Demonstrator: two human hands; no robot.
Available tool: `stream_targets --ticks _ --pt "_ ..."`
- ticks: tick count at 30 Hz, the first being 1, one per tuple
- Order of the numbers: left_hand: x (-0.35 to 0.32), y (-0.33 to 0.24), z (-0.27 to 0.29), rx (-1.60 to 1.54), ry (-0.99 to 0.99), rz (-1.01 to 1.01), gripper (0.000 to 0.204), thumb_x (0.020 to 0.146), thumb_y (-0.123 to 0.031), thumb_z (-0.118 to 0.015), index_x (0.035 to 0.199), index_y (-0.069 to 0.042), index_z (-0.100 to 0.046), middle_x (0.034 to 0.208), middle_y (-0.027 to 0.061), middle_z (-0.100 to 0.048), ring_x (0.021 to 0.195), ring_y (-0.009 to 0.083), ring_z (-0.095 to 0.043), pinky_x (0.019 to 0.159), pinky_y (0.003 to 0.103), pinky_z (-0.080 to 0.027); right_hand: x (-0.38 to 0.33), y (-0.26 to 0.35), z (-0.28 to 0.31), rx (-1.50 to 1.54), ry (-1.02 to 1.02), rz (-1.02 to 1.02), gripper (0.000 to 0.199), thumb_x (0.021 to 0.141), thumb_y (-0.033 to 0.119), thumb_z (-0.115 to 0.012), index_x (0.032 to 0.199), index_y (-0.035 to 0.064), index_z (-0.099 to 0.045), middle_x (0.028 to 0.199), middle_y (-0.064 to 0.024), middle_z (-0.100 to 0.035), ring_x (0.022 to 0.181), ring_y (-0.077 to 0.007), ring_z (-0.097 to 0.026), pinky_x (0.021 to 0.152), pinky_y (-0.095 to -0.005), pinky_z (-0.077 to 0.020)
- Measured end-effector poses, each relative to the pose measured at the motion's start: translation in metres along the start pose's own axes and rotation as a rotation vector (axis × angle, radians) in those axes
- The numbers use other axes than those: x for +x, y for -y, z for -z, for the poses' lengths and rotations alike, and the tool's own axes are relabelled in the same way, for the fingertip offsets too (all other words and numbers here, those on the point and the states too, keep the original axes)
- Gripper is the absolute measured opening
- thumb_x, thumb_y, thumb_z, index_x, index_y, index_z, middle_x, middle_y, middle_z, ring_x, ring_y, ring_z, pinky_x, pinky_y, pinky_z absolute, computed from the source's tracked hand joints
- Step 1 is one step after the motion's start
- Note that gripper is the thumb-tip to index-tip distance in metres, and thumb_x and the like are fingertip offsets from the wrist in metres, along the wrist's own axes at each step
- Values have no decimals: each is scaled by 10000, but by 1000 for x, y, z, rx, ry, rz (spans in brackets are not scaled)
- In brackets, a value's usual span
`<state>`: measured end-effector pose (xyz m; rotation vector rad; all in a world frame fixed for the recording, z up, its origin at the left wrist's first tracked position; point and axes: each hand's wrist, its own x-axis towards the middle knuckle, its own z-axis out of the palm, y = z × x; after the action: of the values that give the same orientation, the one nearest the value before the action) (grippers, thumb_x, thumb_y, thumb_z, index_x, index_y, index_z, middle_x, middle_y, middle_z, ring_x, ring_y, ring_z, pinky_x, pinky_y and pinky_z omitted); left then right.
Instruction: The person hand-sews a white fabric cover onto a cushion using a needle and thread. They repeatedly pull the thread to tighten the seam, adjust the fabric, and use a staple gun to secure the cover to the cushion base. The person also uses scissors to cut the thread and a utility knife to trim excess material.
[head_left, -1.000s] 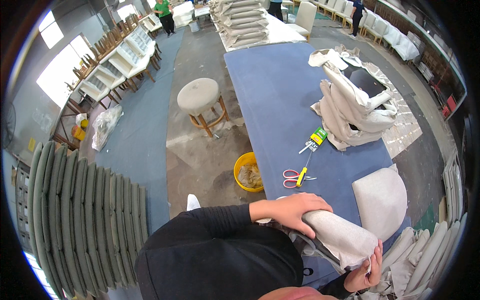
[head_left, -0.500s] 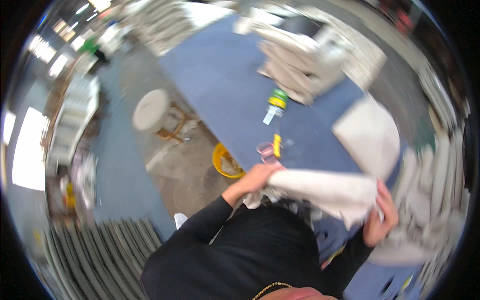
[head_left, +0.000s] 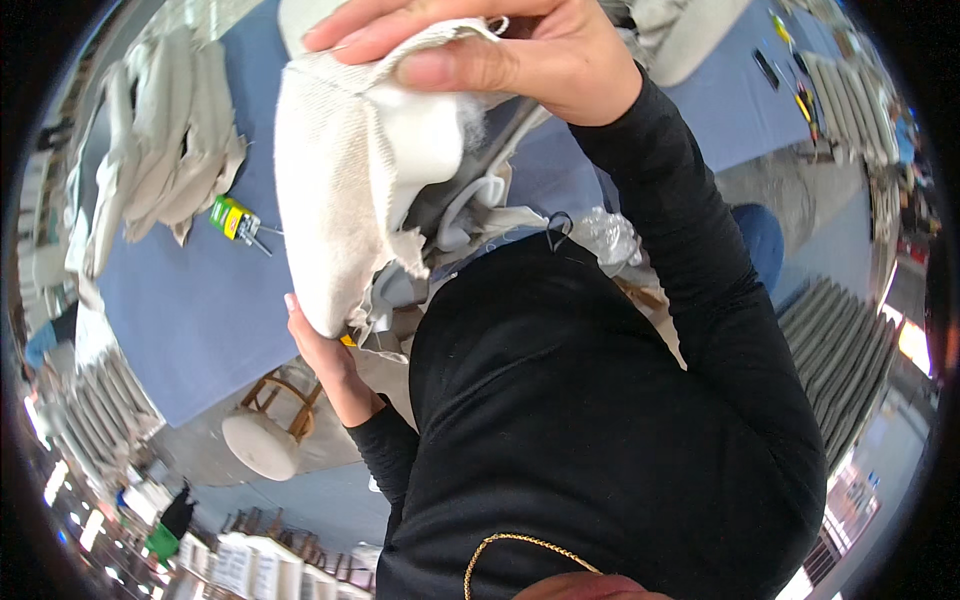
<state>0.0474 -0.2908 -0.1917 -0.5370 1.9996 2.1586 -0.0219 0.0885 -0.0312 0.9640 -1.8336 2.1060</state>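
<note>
Both pad [head_left: 330,190] ends were gripped, right hand [head_left: 545,50] above, left hand [head_left: 330,362] below; mid-left of frame, bench [head_left: 195,325] lay bare to its edge.

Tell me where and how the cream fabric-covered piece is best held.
Probably by its two ends, coming from the far side: the cream fabric-covered piece is long and smoothly rounded there, while its near side shows a ragged fabric edge.

Upholstery fabric [head_left: 322,180]: rough matt weave, kinda frayed
Stool frame [head_left: 302,420]: wood, looks smooth
Neck chain [head_left: 525,537]: metal, pretty shiny
</note>
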Motion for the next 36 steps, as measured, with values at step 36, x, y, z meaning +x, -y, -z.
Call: stream_targets --ticks 36 --pt "-47 -156 -86 391 157 -555 569 1166 -364 -293 1443 3 -629 1327 222 -716 1213 349 -688 1073 397 -487 34 17 -103 -643 -83 92 541 1126 330 -418 1197 -84 -759 1183 -258 -765 1120 -361 -743 1038 -417 -534"
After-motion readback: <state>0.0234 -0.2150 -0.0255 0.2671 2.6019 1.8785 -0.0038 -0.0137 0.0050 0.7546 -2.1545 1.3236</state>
